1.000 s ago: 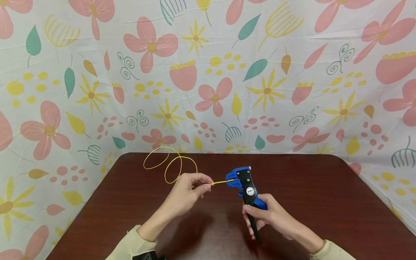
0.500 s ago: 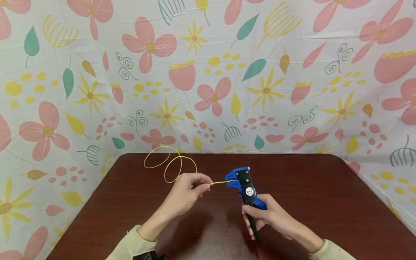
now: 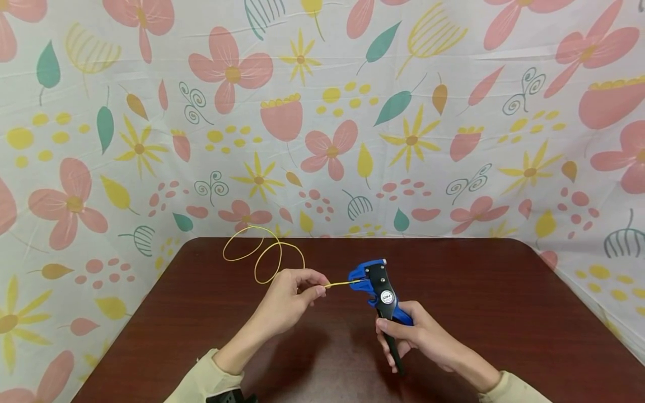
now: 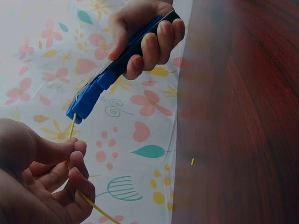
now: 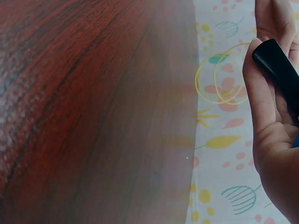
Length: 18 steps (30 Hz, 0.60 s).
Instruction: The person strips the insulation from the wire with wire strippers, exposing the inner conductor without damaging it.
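The left hand [image 3: 291, 296] pinches a thin yellow wire [image 3: 339, 284] between thumb and fingertips, and the free end of that wire runs toward three o'clock into the blue head of a wire stripper [image 3: 374, 280]. The right hand [image 3: 418, 336] has its fingers wrapped round the stripper's black and blue handles, with the tool standing nearly upright above the dark wooden table [image 3: 504, 313], head at twelve o'clock from the fist. Behind the left hand, toward eleven o'clock, the rest of the wire lies in two loose loops [image 3: 262, 252] at the far edge of the table.

As far as progress goes, the wire end is already seated in the stripper's head, so the feeding-in looks done. Whether the handles have been squeezed fully home is hard to judge from these views; in the left wrist view the fingers [image 4: 154, 44] are curled tight about the handles, which suggests a squeeze is under way or just about complete. A tiny yellow fleck [image 4: 192, 161] on the table may be a stripped-off bit of insulation, though it is too small to be sure. What seems left is to finish the squeeze, if it is not finished, and draw the wire out of the head with its end bared.

A floral cloth [image 3: 322, 112] hangs behind and around the table.
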### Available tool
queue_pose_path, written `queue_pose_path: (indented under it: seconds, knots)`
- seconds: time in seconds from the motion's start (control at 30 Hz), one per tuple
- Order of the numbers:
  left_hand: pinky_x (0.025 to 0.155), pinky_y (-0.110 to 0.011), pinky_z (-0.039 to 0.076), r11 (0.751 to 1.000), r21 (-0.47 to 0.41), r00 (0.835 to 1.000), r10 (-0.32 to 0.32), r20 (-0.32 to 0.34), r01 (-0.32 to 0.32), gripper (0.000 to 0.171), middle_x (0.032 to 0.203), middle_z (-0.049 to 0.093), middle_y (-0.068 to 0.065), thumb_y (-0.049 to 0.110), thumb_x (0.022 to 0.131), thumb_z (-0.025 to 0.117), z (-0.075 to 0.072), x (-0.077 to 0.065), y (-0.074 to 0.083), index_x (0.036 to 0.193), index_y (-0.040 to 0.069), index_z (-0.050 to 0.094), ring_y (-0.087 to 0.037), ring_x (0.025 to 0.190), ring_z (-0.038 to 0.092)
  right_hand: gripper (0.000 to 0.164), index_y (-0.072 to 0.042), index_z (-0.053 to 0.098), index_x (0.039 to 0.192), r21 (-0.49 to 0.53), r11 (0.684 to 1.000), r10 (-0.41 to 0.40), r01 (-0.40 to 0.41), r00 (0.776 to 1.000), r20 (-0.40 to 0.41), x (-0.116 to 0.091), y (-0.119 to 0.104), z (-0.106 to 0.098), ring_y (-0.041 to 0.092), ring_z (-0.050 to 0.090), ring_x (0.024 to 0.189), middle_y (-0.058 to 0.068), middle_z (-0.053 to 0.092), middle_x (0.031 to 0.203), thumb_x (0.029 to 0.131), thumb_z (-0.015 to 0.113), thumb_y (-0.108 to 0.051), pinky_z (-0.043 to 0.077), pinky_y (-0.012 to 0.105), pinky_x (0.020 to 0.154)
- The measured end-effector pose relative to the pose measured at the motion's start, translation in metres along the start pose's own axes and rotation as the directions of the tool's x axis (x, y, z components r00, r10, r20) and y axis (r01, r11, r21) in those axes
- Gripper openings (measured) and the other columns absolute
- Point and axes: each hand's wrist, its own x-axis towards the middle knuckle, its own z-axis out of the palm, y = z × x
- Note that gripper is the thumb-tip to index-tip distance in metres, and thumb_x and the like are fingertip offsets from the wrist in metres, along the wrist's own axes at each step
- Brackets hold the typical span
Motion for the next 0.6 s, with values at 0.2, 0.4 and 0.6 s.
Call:
queue_pose_path:
  seconds: [0.2, 0.4, 0.6]
  knots:
    - [0.060, -0.026, 0.052, 1.000, -0.004, 1.000, 0.000, 0.001, 0.000, 0.010, 0.081, 0.072, 0.002, -0.002, 0.097, 0.073, -0.0002, 0.0003, -0.0003, 0.098, 0.006, 0.078, -0.030, 0.068, 0.066, 0.024, 0.012, 0.056, 0.112, -0.008, 1.000, 0.000, 0.000, 1.000, -0.010, 0.0003, 0.0001, 0.0004, 0.021, 0.070, 0.067, 0.023, 0.061, 0.084, 0.113, 0.042, -0.006, 0.062, 0.055, 0.063]
    - [0.060, -0.026, 0.052, 1.000, -0.011, 1.000, -0.001, 0.002, 0.001, 0.010, 0.081, 0.072, 0.002, -0.002, 0.097, 0.073, -0.0008, 0.0006, -0.0005, 0.098, 0.006, 0.078, -0.030, 0.068, 0.065, 0.021, 0.013, 0.056, 0.114, -0.034, 0.999, 0.001, -0.001, 1.000, -0.026, 0.0015, -0.0001, 0.0012, 0.020, 0.069, 0.067, 0.036, 0.055, 0.082, 0.112, 0.045, -0.005, 0.062, 0.054, 0.061]
    - [0.060, -0.026, 0.052, 1.000, -0.011, 1.000, -0.006, 0.004, 0.006, 0.010, 0.081, 0.072, 0.002, -0.002, 0.097, 0.072, -0.0014, 0.0007, -0.0002, 0.098, 0.006, 0.078, -0.029, 0.068, 0.065, 0.021, 0.015, 0.056, 0.114, -0.040, 0.999, -0.011, 0.010, 1.000, -0.023, 0.0020, 0.0009, 0.0019, 0.022, 0.071, 0.066, 0.049, 0.044, 0.084, 0.112, 0.046, -0.004, 0.057, 0.065, 0.063]
